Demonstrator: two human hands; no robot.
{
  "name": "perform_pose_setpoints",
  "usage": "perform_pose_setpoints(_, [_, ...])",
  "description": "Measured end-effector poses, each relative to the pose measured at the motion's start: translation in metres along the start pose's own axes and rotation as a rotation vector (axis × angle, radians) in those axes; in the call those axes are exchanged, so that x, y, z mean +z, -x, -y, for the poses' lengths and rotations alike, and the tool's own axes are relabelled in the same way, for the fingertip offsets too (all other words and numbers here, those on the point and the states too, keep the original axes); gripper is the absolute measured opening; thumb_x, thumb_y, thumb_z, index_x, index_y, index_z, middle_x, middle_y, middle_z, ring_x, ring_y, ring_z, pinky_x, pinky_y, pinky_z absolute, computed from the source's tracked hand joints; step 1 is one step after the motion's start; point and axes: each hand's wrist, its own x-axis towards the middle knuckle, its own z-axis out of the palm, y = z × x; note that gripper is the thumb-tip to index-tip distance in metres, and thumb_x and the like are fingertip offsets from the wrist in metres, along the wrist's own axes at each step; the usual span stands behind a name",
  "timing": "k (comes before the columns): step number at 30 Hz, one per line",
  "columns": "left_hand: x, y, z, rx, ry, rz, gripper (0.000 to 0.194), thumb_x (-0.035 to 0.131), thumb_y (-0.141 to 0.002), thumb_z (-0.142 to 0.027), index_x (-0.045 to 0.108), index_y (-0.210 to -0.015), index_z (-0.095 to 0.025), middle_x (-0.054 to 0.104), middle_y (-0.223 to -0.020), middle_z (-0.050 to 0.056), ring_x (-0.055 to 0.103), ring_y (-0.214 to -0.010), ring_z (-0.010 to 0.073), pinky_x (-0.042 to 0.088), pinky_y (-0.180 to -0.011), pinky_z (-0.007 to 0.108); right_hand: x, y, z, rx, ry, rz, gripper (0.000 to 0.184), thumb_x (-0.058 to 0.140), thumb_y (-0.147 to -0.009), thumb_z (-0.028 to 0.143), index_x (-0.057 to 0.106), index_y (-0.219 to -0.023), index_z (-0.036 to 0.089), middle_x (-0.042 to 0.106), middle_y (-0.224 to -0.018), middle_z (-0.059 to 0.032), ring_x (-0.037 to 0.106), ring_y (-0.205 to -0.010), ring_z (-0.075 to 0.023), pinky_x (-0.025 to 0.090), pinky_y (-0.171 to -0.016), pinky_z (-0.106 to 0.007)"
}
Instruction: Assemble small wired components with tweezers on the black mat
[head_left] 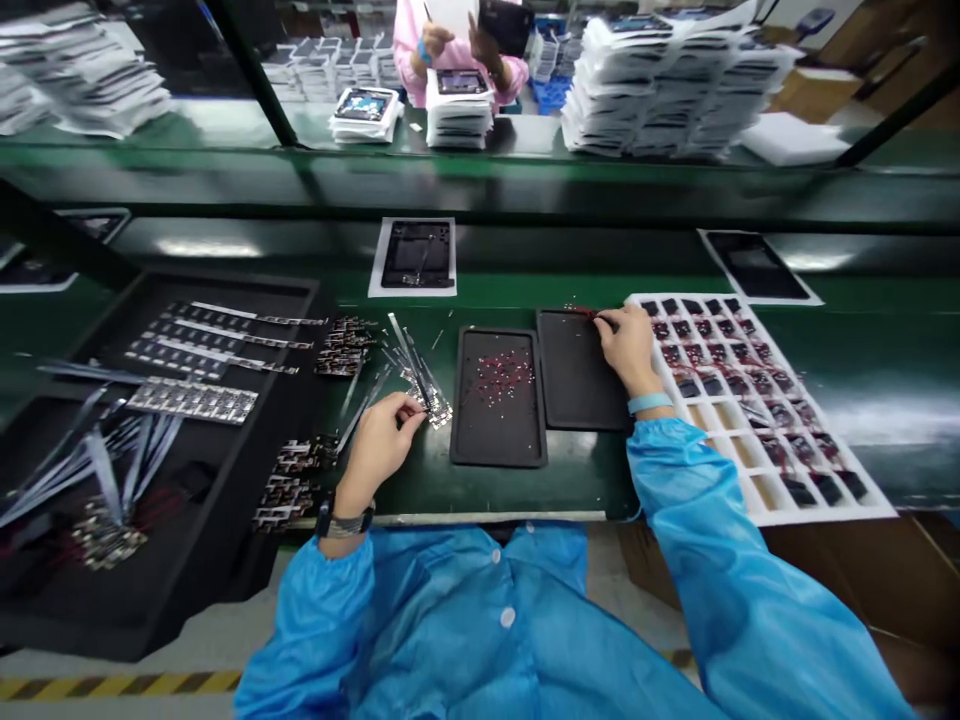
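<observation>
Hands well apart, left hand (382, 440) fingertips together at flex strips (414, 365) left of center, right hand (628, 345) fingertips together at red wires (582, 310) right of center.

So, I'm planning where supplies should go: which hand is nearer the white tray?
The right hand. It is just left of the white tray, by its far corner; the left hand is farther off, beyond the two small black trays.
</observation>
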Motion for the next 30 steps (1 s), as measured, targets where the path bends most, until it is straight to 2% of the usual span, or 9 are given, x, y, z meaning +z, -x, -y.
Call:
perform_pose_setpoints(4, [-0.004,-0.006,-0.010,0.010,0.081,0.009,0.009,0.065,-0.088,-0.027,0.070,-0.088,-0.020,0.075,-0.088,0.004,0.064,-0.075,0.0182,0.048,-0.073,0.030,-0.001,0.003,0.001,0.056,-0.108,0.007,0.035,0.054,-0.095,0.026,0.077,-0.118,0.011,0.076,-0.109,-0.0196,0.068,-0.104,-0.0333,0.050,-0.100,-0.048])
perform_pose_setpoints(7, [-0.006,-0.013,-0.022,0.041,0.098,0.015,0.009,0.065,-0.089,-0.028,0.070,-0.088,-0.020,0.075,-0.089,0.003,0.064,-0.076,0.0184,0.048,-0.075,0.030,-0.007,0.004,0.003,0.099,-0.167,-0.002,0.032,0.056,-0.092,0.023,0.076,-0.115,0.012,0.078,-0.106,-0.0182,0.071,-0.101,-0.0324,0.053,-0.098,-0.047])
perform_pose_setpoints(12, [-0.006,-0.026,-0.040,0.104,0.112,0.023,0.010,0.066,-0.090,-0.029,0.070,-0.088,-0.020,0.073,-0.086,0.002,0.064,-0.076,0.0181,0.048,-0.076,0.030,-0.027,0.008,0.014,0.203,-0.413,-0.075,0.020,0.057,-0.092,0.026,0.071,-0.102,0.015,0.077,-0.087,-0.0112,0.071,-0.071,-0.0216,0.057,-0.077,-0.038])
perform_pose_setpoints(15, [-0.002,-0.037,-0.051,0.126,0.158,0.022,0.011,0.067,-0.089,-0.030,0.070,-0.087,-0.020,0.071,-0.083,0.002,0.063,-0.076,0.0178,0.048,-0.075,0.030,-0.038,0.014,0.035,0.259,-0.697,-0.047,0.022,0.066,-0.091,0.038,0.068,-0.093,0.016,0.074,-0.078,-0.0068,0.065,-0.059,-0.0164,0.051,-0.060,-0.029])
perform_pose_setpoints(18, [0.006,-0.047,-0.062,0.140,0.242,0.018,0.011,0.068,-0.087,-0.030,0.069,-0.086,-0.019,0.071,-0.083,0.003,0.063,-0.075,0.0177,0.048,-0.073,0.030,-0.040,0.022,0.065,0.278,-0.930,0.047,0.032,0.074,-0.087,0.048,0.067,-0.085,0.018,0.072,-0.073,-0.0043,0.062,-0.055,-0.0133,0.046,-0.052,-0.025])
perform_pose_setpoints(22, [0.022,-0.059,-0.064,0.124,0.358,0.039,0.012,0.070,-0.085,-0.031,0.070,-0.087,-0.019,0.071,-0.083,0.003,0.062,-0.073,0.0166,0.049,-0.073,0.030,-0.031,0.032,0.103,0.257,-1.141,0.186,0.037,0.079,-0.086,0.052,0.068,-0.078,0.018,0.073,-0.073,-0.0039,0.066,-0.062,-0.0136,0.053,-0.062,-0.026])
perform_pose_setpoints(25, [0.035,-0.067,-0.056,0.100,0.432,0.057,0.014,0.072,-0.084,-0.031,0.070,-0.089,-0.018,0.071,-0.085,0.003,0.062,-0.075,0.0163,0.049,-0.074,0.030,-0.022,0.041,0.126,0.216,-1.278,0.362,0.035,0.081,-0.086,0.051,0.073,-0.088,0.017,0.076,-0.074,-0.0042,0.070,-0.067,-0.0161,0.057,-0.073,-0.031])
perform_pose_setpoints(27, [0.042,-0.070,-0.050,0.075,0.487,0.056,0.017,0.074,-0.083,-0.032,0.071,-0.090,-0.018,0.072,-0.086,0.003,0.063,-0.076,0.0163,0.049,-0.074,0.030,-0.017,0.047,0.139,0.200,-1.349,0.505,0.037,0.082,-0.085,0.051,0.075,-0.097,0.016,0.077,-0.075,-0.0046,0.070,-0.068,-0.0173,0.057,-0.074,-0.033])
perform_pose_setpoints(30, [0.047,-0.071,-0.045,0.038,0.559,0.025,0.021,0.077,-0.082,-0.034,0.071,-0.092,-0.017,0.072,-0.088,0.004,0.065,-0.077,0.0165,0.051,-0.075,0.030,-0.011,0.055,0.156,0.216,-1.432,0.653,0.039,0.083,-0.083,0.051,0.075,-0.096,0.015,0.077,-0.078,-0.0056,0.070,-0.070,-0.0176,0.055,-0.073,-0.032])
